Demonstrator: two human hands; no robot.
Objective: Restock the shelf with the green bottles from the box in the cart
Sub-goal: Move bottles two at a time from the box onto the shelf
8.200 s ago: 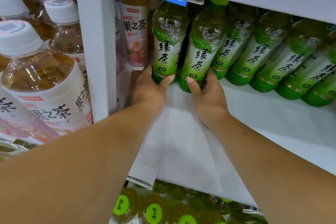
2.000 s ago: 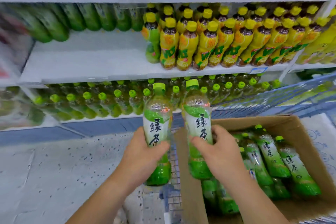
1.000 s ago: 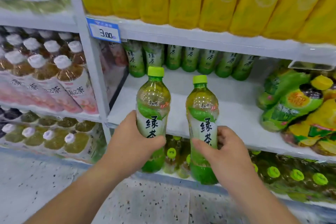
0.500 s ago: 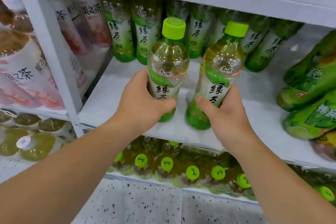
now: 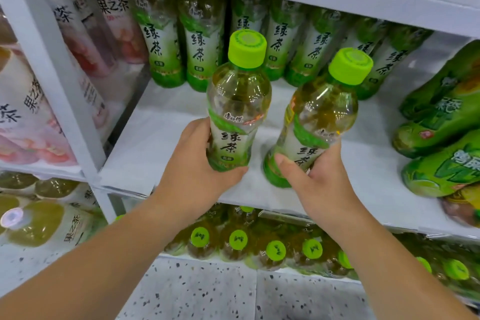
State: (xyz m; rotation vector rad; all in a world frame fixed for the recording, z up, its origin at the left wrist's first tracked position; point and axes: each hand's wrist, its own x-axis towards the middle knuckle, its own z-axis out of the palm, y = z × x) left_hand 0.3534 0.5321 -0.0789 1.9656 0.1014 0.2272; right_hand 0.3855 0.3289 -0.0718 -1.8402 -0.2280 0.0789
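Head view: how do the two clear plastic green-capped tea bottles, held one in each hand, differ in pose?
The left bottle, clear plastic with a green cap, stands nearly upright in the left-hand grip; the right bottle, of the same make, leans rightward in the right-hand grip. The left bottle's label lettering shows whole; the right bottle's is partly hidden by the thumb. Both are gripped low, above the white shelf.
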